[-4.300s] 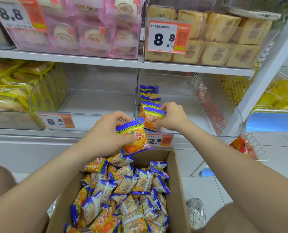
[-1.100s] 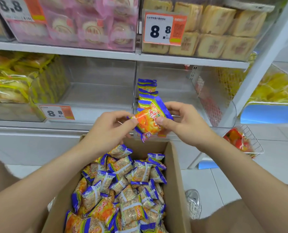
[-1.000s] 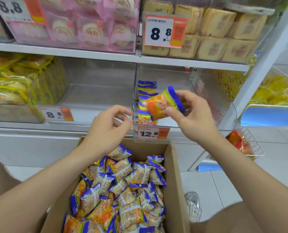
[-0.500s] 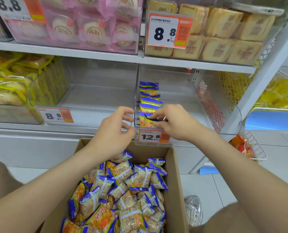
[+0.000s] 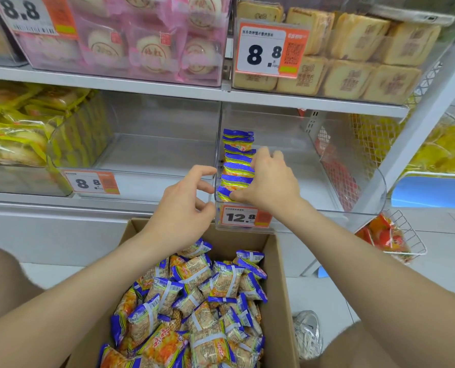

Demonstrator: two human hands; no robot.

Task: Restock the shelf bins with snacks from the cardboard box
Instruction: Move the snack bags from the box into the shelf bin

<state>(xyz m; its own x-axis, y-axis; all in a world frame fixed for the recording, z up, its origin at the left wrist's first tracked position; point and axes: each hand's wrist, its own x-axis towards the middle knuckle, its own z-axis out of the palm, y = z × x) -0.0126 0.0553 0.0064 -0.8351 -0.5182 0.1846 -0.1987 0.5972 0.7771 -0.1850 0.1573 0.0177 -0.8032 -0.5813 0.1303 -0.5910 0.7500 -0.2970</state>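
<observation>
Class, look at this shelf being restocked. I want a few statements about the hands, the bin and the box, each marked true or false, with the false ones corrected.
1. The right hand is on the row of snack packets in the clear bin with the 12.8 price tag. True.
2. The left hand holds a packet. False: its fingers are loosely curled and hold nothing.
3. The cardboard box is empty. False: loose packets are piled in it.
4. The row runs along the bin's left wall. True.

Cardboard box (image 5: 247,240) near end, off-frame
</observation>
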